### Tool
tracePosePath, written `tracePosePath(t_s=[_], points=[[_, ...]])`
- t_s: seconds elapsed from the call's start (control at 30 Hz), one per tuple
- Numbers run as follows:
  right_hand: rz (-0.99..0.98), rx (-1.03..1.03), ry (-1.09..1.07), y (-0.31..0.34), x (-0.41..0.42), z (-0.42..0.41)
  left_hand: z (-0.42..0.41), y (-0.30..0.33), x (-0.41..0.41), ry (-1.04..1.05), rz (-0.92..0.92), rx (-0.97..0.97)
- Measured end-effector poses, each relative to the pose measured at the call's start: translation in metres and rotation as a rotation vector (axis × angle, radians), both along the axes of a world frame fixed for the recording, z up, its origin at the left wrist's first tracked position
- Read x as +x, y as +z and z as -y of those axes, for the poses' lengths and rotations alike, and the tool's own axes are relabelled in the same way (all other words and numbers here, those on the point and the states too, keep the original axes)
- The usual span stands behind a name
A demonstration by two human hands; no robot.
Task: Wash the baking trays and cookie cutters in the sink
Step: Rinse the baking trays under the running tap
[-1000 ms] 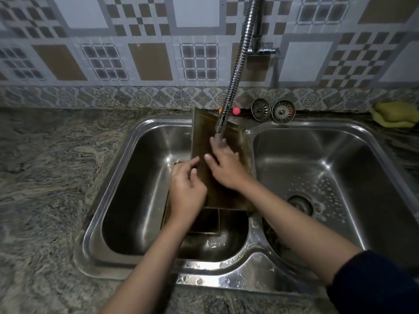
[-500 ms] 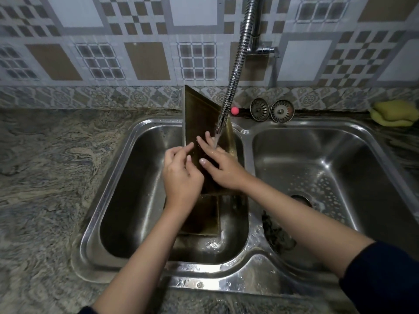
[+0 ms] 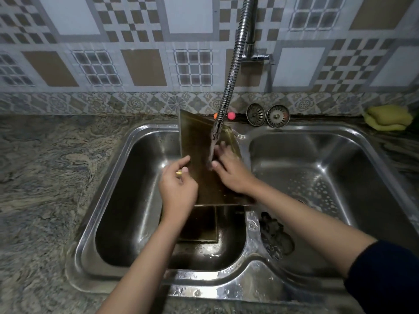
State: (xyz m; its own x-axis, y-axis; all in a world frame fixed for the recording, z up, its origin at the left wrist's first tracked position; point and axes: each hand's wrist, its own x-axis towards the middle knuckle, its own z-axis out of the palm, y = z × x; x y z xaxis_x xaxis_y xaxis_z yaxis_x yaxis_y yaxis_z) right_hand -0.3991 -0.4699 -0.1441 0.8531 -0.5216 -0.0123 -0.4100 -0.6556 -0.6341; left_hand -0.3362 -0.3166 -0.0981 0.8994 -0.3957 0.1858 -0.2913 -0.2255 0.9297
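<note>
Brass-toned flat metal baking tray [image 3: 204, 177] stands tilted in the left basin of the steel double sink [image 3: 247, 225], under the tap stream; its long axis runs away from us, far end raised toward the wall. We pinch its left edge in our left hand [image 3: 178, 189]. Our right hand [image 3: 231, 172], fingers flat, rubs its face. A second tray [image 3: 199, 225] lies below.

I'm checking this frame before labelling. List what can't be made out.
- Head view: right hand fingers blurred by motion and the water stream.
- Left hand covers its grip on the held tray.
- Lower tray partly hidden by tray and arm.
- Dark clump in the right basin too murky to identify.
</note>
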Motion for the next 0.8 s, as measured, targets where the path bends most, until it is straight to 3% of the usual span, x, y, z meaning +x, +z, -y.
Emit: tracePosePath(t_s=[0.1, 0.3, 0.4, 0.47, 0.5, 0.67, 0.73, 0.8], points=[[-0.055, 0.053, -0.157, 0.012, 0.010, -0.002, 0.004, -0.003, -0.021, -0.073, -0.006, 0.010], [-0.029, -0.143, 0.232, 0.023, -0.019, -0.033, 0.000, 0.001, -0.013, -0.035, -0.193, -0.033], [-0.178, -0.132, -0.016, 0.021, -0.015, 0.000, -0.003, -0.001, -0.031, -0.090, -0.214, -0.060], [-0.187, -0.116, -0.215, 0.030, -0.006, 0.008, 0.001, -0.001, -0.047, -0.134, -0.216, -0.094], [-0.168, -0.144, -0.206, 0.034, -0.003, 0.002, 0.002, -0.001, -0.051, -0.138, -0.217, -0.111], [-0.132, -0.314, 0.303, 0.034, -0.031, -0.040, -0.001, -0.006, -0.022, -0.012, -0.251, -0.171], [-0.233, -0.352, 0.158, 0.030, -0.027, -0.014, -0.005, -0.009, -0.023, -0.013, -0.237, -0.159], [-0.321, -0.287, -0.117, 0.037, -0.016, 0.008, -0.002, -0.011, -0.035, -0.055, -0.244, -0.160]])
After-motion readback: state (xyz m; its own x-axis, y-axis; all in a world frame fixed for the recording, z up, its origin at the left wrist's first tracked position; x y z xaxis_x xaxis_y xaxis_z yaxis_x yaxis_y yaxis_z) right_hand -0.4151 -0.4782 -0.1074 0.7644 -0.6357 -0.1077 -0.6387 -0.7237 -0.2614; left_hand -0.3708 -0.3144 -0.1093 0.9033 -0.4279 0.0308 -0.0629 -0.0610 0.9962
